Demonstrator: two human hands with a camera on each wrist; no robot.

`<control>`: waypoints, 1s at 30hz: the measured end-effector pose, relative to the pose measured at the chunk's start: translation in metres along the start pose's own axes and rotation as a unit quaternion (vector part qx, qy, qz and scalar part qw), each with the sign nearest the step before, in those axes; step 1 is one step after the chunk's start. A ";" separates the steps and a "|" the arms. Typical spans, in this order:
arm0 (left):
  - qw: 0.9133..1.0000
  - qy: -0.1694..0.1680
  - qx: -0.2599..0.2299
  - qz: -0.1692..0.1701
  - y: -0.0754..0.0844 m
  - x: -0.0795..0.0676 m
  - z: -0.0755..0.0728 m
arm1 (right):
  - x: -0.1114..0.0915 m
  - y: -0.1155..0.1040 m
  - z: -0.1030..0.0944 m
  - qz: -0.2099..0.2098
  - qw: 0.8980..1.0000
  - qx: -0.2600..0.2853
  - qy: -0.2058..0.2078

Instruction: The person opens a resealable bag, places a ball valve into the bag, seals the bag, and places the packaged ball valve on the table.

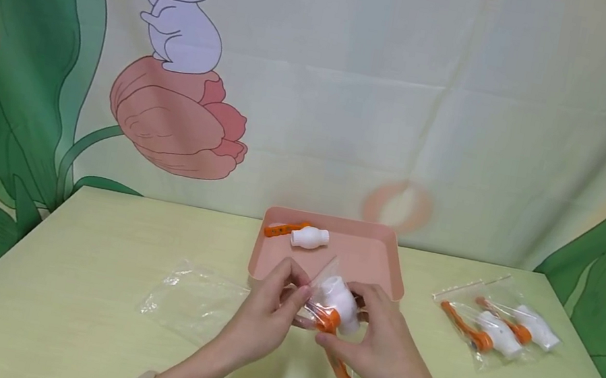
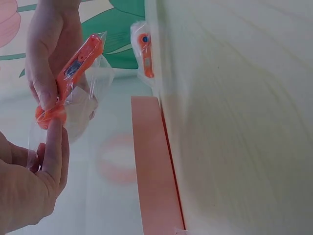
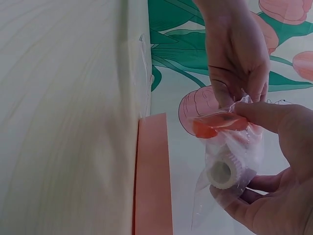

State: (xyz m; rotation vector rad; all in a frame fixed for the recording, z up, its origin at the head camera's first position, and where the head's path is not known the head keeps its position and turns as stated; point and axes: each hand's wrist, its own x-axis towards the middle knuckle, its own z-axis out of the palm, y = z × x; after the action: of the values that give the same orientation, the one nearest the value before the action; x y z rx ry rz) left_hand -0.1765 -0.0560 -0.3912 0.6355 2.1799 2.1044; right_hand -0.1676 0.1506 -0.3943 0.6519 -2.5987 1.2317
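My feeds show a clear packet [image 1: 328, 272] raised above the counter [image 1: 109, 230], just in front of the pink tray [image 1: 361, 255], with a white tube [image 1: 342, 301] and an orange handle [image 2: 87, 55] inside. The left hand [image 1: 266, 311] pinches the film, its thumb nearly meeting the fingers. I have the right hand [image 1: 383, 346] gripping the packet from the opposite side, its fingers parted around the contents, thumb on the orange handle and the others on the white tube

Inside the tray, toward its far left corner, lie an orange piece [image 1: 276, 231] and a white piece [image 1: 310, 238]; I cannot tell whether they touch. Right of the tray I see two overlapping filled bags [image 1: 497, 333], each with orange and white parts. Left of the tray and nearer me, a flat bag [image 1: 194, 298] lies; behind the tray hangs a printed cloth [image 1: 323, 105]
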 end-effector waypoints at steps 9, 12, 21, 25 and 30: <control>0.999 -0.011 -0.024 -0.027 -0.002 0.000 0.003 | -0.001 0.002 -0.006 0.009 1.000 -0.009 -0.007; 0.998 -0.020 -0.046 -0.033 -0.003 0.000 0.003 | -0.002 0.004 -0.009 0.009 1.000 -0.011 -0.013; 0.999 -0.031 0.020 -0.038 -0.003 -0.002 0.000 | -0.008 0.014 -0.020 0.007 0.999 -0.025 -0.021; 0.997 -0.034 0.053 -0.047 -0.001 -0.003 -0.002 | -0.012 0.022 -0.027 0.027 0.999 -0.030 -0.030; 0.993 -0.052 0.086 -0.058 0.000 -0.006 -0.008 | -0.017 0.033 -0.038 0.071 0.996 -0.050 -0.037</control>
State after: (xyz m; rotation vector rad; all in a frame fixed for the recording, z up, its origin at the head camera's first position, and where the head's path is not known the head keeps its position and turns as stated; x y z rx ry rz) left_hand -0.1735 -0.0658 -0.3925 0.5997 2.2978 1.8000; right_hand -0.1681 0.2039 -0.3988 0.5113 -2.7903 1.1269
